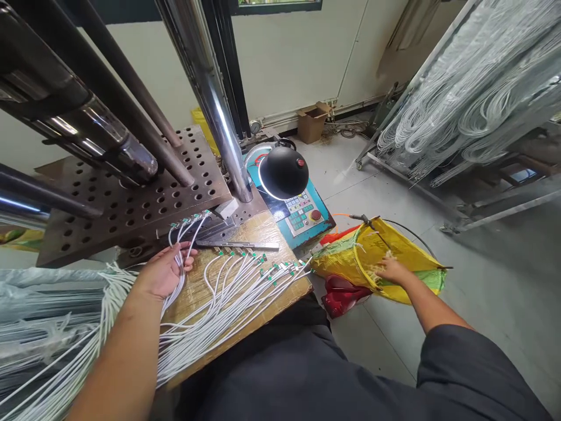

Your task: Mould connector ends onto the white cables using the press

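A worn wooden board [258, 229] serves as the bench in this grey-floored workshop, set against the seated person's dark-clothed lap and strewn with white cables [228, 292] whose green-tipped ends [272, 272] fan out towards its far right edge. More of the same cable lies in a thick bundle [48, 327] at the near left.

The left hand [164, 272] rests on the board's left side, fingers curled closed around a small bunch of those cables, whose tips reach up to the edge of a perforated steel plate [131, 199]. A flat metal bar [239, 244] lies just beside them.

The right hand [392, 270] reaches out over the floor into the mouth of a yellow sack [407, 251], fingers down among pale scraps; whether it grips anything cannot be told. A red bag [339, 295] sits beneath the sack.

The work in hand appears to be handling the tipped ends at the plate, one hand keeping the bunch in place while the other is at the sack. Any move on the bunch calls for a firm hold and for keeping its ends clear of the loose cables next to it.

Behind, a black lamp [284, 171] hangs over a teal control panel [302, 213] beside a polished column [214, 99]. Farther off stand a cardboard box [312, 121] by the wall and a rack of coiled cable [473, 99].
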### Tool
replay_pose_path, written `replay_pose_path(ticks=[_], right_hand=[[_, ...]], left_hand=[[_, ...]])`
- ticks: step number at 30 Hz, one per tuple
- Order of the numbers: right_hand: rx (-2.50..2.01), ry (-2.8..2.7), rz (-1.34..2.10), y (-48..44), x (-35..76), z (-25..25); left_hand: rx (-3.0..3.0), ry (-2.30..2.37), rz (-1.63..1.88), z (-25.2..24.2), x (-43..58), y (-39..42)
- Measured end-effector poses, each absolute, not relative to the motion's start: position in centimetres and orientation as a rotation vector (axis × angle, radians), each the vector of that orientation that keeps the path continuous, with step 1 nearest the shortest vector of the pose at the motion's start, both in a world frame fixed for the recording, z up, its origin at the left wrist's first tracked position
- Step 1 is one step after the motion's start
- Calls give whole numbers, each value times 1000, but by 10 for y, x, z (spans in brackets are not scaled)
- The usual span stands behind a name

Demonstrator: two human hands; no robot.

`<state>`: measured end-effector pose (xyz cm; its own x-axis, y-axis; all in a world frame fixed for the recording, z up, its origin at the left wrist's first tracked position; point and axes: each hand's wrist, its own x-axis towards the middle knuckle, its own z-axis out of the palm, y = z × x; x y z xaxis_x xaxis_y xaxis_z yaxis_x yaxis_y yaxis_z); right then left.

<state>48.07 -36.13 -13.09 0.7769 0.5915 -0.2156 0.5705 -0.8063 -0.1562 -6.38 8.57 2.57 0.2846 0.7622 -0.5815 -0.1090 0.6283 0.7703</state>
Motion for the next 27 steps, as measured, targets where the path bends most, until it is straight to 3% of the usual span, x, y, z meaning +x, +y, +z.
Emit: replay_pose_path(ticks=[10,18,27], right_hand=[[-2892,-648,71,-308,523,-117],[-2909,-486,327,-264,544,-135],[-2974,-435,576,-346,523,-147]], left_hand=[[810,1103,623,20,-67,86],[832,1100,631,19,-66,85],[804,1109,629,17,-67,87]])
